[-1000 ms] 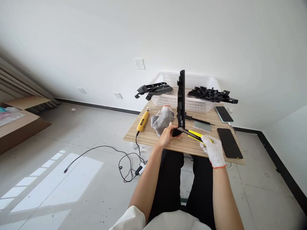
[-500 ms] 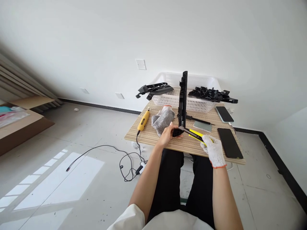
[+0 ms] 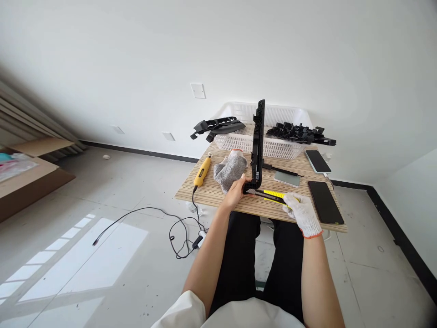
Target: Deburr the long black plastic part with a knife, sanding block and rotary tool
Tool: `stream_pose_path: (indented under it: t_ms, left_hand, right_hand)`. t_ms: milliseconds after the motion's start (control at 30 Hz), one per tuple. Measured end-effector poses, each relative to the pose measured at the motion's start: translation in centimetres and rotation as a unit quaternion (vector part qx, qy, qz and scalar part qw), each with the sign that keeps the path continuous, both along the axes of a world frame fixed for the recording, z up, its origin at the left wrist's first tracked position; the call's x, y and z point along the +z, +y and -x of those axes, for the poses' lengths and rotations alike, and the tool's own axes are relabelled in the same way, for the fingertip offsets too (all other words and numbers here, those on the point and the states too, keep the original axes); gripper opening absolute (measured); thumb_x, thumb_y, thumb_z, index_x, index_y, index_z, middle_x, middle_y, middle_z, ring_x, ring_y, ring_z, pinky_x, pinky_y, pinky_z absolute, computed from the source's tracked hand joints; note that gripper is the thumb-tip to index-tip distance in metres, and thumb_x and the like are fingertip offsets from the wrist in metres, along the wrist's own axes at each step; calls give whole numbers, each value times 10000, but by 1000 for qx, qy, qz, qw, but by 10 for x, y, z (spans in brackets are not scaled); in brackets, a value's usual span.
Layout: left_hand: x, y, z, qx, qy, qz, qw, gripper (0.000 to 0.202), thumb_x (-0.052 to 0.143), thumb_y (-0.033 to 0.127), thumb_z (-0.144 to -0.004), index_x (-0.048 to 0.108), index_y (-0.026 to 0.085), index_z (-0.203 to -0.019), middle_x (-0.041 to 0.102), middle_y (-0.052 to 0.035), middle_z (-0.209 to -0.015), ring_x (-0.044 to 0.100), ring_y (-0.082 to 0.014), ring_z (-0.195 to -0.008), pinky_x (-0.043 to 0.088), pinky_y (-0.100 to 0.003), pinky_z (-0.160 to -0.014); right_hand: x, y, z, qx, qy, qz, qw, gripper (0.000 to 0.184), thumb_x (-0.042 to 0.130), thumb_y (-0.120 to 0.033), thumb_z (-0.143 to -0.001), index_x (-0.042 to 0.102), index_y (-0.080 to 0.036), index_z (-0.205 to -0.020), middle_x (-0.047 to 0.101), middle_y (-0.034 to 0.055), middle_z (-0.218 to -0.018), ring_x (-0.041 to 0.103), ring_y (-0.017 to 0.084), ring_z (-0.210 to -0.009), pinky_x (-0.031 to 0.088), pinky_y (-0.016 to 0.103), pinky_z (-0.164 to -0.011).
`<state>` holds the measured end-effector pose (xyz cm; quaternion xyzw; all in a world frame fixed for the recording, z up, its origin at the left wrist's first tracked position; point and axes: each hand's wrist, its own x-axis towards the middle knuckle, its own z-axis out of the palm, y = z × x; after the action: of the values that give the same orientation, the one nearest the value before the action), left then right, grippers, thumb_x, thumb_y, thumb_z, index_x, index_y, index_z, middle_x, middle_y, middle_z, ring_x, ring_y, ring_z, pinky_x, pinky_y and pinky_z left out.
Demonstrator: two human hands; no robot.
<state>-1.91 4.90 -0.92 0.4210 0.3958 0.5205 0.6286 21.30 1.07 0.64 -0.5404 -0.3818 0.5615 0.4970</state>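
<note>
My bare left hand (image 3: 235, 193) grips the lower end of a long black plastic part (image 3: 257, 141), which stands nearly upright on the striped wooden table (image 3: 218, 193). My right hand (image 3: 300, 213), in a white knit glove with an orange cuff, is closed on a yellow utility knife (image 3: 273, 196). The knife lies low over the table and its blade tip touches the foot of the black part, just right of my left fingers.
A white basket (image 3: 273, 146) at the back carries black plastic parts (image 3: 218, 126) on its left rim and several more (image 3: 300, 134) on its right. A yellow corded rotary tool (image 3: 202, 171), grey glove (image 3: 230, 171), grey pad (image 3: 287, 178) and two phones (image 3: 324, 201) lie on the table. A cable trails over the floor.
The black part has been turned slightly about its foot and now shows its narrow edge. The knife has dropped lower and flatter, with its tip now under the part's base.
</note>
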Motion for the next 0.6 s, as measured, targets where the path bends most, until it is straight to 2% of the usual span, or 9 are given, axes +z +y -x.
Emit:
stream_pose_path:
  t_ms: [100,200,233,300,367,433,600]
  left_hand:
    - [2,-2,0,3,12,13,1000,516,521,607,-915,715,139,-1008,732,-107,-899,715,-263,-853,602,-345,-656]
    - [2,-3,0,10,34,14,999,506,537,611,-902,695,147,-1027,722,-113,-974,709,-255,-856,591,-317,-603]
    - [2,-3,0,9,39,7,999,502,544,614,-895,685,153,-1036,715,-110,-1002,710,-248,-841,584,-309,-583]
    - [3,-5,0,-1,44,-6,999,484,553,618,-884,661,172,-1037,698,-92,-1022,714,-228,-767,563,-296,-540]
    - [5,-7,1,-13,48,-12,999,450,554,620,-880,625,196,-1014,679,-63,-981,708,-203,-681,542,-287,-513]
    - [9,-10,1,-15,52,-9,999,409,566,614,-875,565,222,-993,646,-22,-903,690,-178,-628,520,-272,-500]
    - [16,-13,-2,-11,31,-18,999,455,670,560,-826,382,259,-1007,505,81,-702,564,-99,-557,433,-211,-523]
  right_hand:
    - [-1,0,-1,-12,3,-4,1000,416,828,-494,-620,704,-133,-785,495,-31,-528,459,70,-455,303,163,-390]
    - [-2,1,-1,5,2,3,1000,409,843,-470,-606,703,-131,-787,516,-25,-536,480,75,-457,304,160,-385]
    - [-2,0,-2,-3,3,3,1000,410,849,-465,-600,703,-133,-791,528,-21,-542,493,78,-462,309,158,-386]
    - [-2,0,-2,-59,21,-1,998,425,848,-474,-589,704,-138,-806,552,-16,-561,524,84,-477,350,157,-400]
    - [0,0,-3,-92,39,6,995,431,849,-473,-575,703,-136,-799,559,-17,-567,534,83,-476,409,170,-428]
    - [1,0,-4,-71,35,23,997,424,860,-448,-559,703,-126,-786,553,-19,-560,527,78,-464,426,174,-434]
    - [0,0,-6,-75,34,1,997,405,832,-479,-607,685,-135,-759,506,-35,-511,506,73,-436,315,139,-363]
